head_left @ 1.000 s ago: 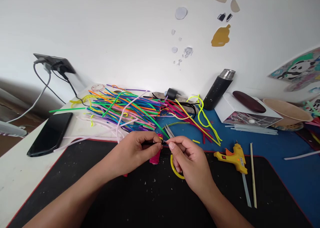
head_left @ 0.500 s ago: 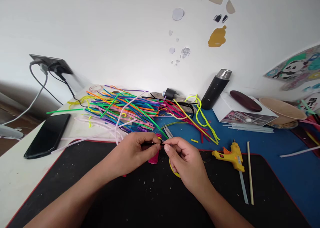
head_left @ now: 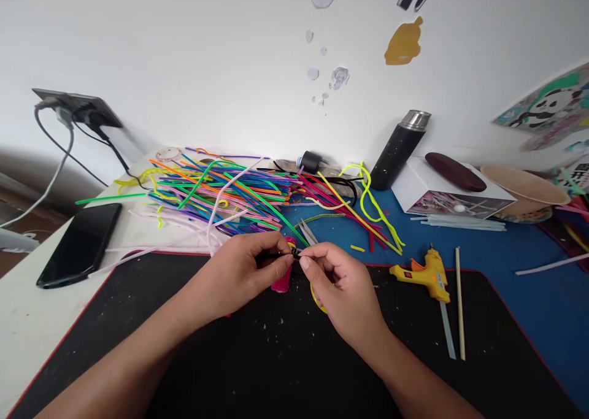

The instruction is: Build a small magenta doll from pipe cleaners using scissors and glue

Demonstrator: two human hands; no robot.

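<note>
My left hand (head_left: 239, 272) and my right hand (head_left: 343, 287) meet at the middle of the black mat (head_left: 276, 357). Both pinch a thin black pipe cleaner piece (head_left: 280, 256) between their fingertips, fingers closed. A pink fuzzy piece (head_left: 281, 279) shows just under my left fingers. A yellow loop (head_left: 317, 299) lies partly hidden under my right hand. Scissors' blades (head_left: 307, 232) point up just behind the hands. A big pile of coloured pipe cleaners (head_left: 221, 195) lies behind them.
A black phone (head_left: 78, 242) lies at the left. A yellow glue gun (head_left: 426, 275) and a wooden stick (head_left: 459, 302) lie at the right. A black flask (head_left: 399, 150), a white box (head_left: 453, 195) and a tan bowl (head_left: 524, 198) stand at the back right.
My right fingers have slid a little left along the black piece, closer to my left hand. The view has tilted down slightly.
</note>
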